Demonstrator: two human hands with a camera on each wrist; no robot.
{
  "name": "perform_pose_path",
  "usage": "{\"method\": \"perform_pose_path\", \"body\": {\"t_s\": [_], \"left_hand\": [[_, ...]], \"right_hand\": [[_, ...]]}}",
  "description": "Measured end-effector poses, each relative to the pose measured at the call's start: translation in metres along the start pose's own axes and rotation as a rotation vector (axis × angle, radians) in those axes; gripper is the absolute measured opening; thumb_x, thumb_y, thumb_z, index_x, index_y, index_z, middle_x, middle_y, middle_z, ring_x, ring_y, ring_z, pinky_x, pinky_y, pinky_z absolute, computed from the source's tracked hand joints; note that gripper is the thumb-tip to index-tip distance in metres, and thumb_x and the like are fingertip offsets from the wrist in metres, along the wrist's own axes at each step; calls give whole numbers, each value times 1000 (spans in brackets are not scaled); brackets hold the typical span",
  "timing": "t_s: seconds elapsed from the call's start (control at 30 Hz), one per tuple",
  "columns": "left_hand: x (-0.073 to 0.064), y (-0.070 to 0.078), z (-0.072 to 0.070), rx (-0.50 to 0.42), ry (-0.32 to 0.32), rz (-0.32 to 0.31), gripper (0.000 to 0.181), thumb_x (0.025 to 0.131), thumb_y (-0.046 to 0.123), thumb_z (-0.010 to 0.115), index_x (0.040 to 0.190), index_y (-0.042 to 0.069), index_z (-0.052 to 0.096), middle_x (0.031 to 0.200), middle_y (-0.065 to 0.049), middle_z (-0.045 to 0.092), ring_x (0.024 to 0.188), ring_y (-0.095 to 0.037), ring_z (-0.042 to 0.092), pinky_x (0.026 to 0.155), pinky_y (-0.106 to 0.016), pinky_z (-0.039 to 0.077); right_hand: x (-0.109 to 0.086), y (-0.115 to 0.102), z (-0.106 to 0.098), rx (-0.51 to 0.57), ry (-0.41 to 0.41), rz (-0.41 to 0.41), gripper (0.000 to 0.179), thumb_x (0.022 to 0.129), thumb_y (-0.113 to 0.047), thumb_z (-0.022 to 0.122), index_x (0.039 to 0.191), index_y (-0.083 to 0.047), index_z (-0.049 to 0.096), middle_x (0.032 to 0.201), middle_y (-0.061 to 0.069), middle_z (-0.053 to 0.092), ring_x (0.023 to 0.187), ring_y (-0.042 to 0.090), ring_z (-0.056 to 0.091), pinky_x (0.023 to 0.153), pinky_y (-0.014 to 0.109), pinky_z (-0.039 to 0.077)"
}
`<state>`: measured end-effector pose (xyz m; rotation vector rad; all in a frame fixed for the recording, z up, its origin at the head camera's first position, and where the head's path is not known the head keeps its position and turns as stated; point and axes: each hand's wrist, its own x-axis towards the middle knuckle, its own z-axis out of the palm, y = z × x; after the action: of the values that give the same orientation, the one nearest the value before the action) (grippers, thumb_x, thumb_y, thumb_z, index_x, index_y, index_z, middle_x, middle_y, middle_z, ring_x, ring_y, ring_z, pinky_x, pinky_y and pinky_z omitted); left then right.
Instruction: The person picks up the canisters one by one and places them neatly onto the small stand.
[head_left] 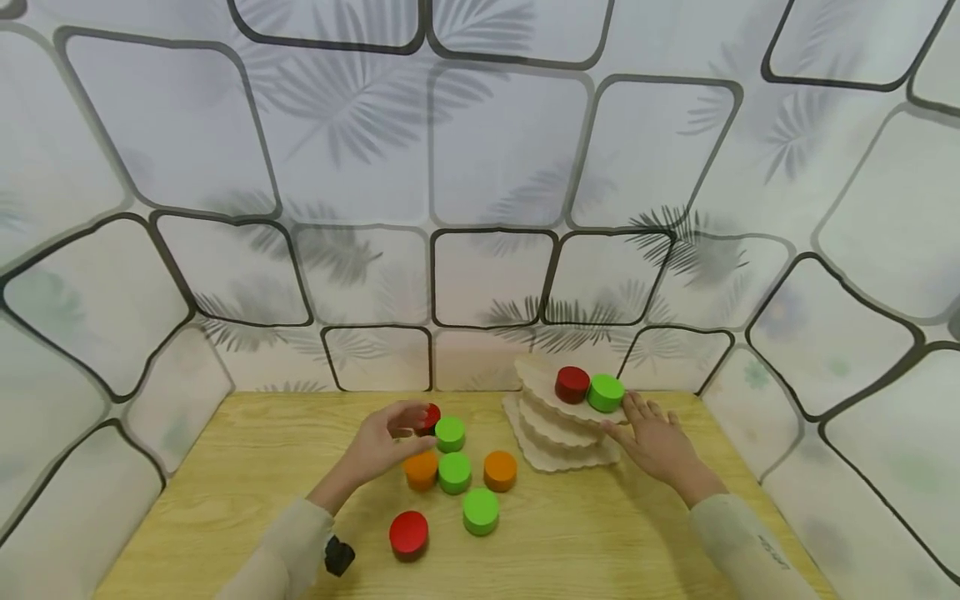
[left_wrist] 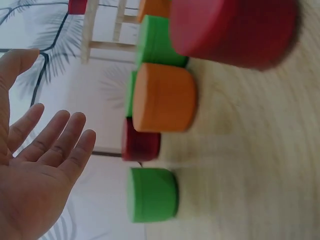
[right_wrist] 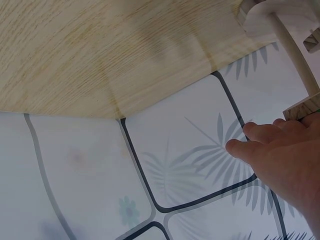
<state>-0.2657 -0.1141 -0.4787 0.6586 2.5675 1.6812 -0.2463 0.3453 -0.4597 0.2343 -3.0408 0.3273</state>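
My left hand (head_left: 375, 448) hovers at the left of a loose group of coloured cylinders, fingers spread and palm bare in the left wrist view. Right by its fingertips are a dark red cylinder (head_left: 431, 418), a green cylinder (head_left: 450, 433) and an orange cylinder (head_left: 421, 472). At the back right stands a three-tier wooden stand (head_left: 536, 382) with wavy-edged shelves. Its top tier bears a red cylinder (head_left: 572, 384) and a green cylinder (head_left: 606, 392), side by side. My right hand (head_left: 660, 446) rests against the stand's right edge, fingers extended.
Nearer me lie another red cylinder (head_left: 408, 535) and a green cylinder (head_left: 481, 511). An orange cylinder (head_left: 500, 471) sits between the group and the stand. Patterned cloth walls (head_left: 495, 283) enclose the wooden table (head_left: 585, 542) at the back and sides.
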Motion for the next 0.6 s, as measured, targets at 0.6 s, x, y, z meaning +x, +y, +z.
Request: {"method": "perform_pose_path", "body": {"t_s": [0.6], "left_hand": [[-24,-31,10,-54,24,-104,58,90,21,85,139,-2,63,132,-24,69,117,-35,69,103,-48,58]], "right_hand": [[0,-1,-3,19,-18,-1,87,110,-58,41,159,13,31,167,33,26,149,62,29,117,81,22]]}}
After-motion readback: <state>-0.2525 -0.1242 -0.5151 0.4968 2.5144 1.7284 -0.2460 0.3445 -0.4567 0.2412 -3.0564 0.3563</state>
